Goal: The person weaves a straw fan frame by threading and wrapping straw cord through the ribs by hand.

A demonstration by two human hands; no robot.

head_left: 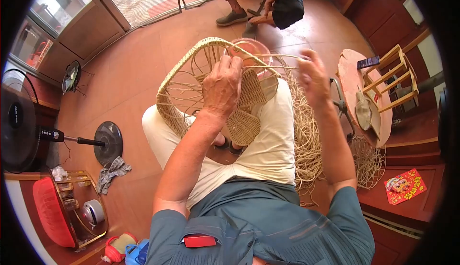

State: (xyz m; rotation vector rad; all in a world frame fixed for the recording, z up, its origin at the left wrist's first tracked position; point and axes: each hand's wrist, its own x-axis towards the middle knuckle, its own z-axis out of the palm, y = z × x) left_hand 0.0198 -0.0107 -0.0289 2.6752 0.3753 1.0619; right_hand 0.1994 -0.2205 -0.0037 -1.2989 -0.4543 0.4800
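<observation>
A partly woven cord frame (180, 66) with a rounded rim rests across my thighs; its kind is not certain. Tight woven panels (245, 127) fill part of it, and loose strands cross the rest. My left hand (223, 84) is closed over the frame's inner side, its fingers curled on the cord. To the right, my right hand (314, 79) is raised, closed and smeared by motion. Pale cord (273, 66) stretches between the two hands over the frame's right rim. My left fingertips are partly hidden behind the knuckles.
A heap of loose cord (306, 145) lies by my right leg. Behind the frame is a pink basin (251, 49). A round table (352, 68) bears a phone (368, 63) and a small wooden stool (405, 68). A standing fan (19, 116) is at left. Another person (287, 6) sits ahead.
</observation>
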